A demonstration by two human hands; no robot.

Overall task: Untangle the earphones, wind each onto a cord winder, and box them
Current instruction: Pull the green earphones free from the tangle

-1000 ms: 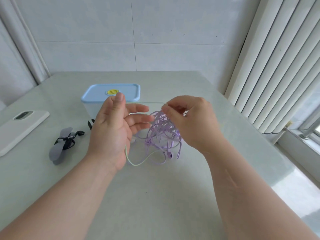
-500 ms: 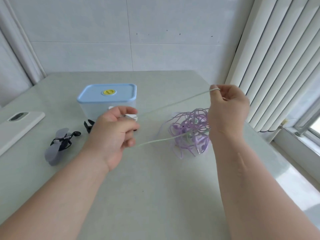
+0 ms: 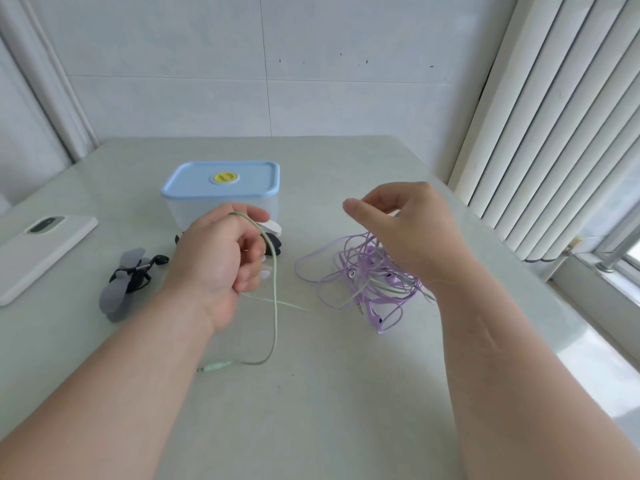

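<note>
White-cased phone (image 3: 45,254) lies back-up at the left edge of the frame on a pale grey table (image 3: 329,410). White tiled wall (image 3: 173,64) across the top. Vertical blinds (image 3: 554,133) at upper right.

Cannot read any word, number or brand mark. Closest to a label: a round yellow sticker (image 3: 224,177) at the middle of the blue lid (image 3: 252,181) of the box (image 3: 188,211), with a faint darker mark across it (too blurred to tell as letters). Likewise nothing legible on the back of the white phone (image 3: 41,252) lying at the left edge of the worktop (image 3: 329,393).
</note>
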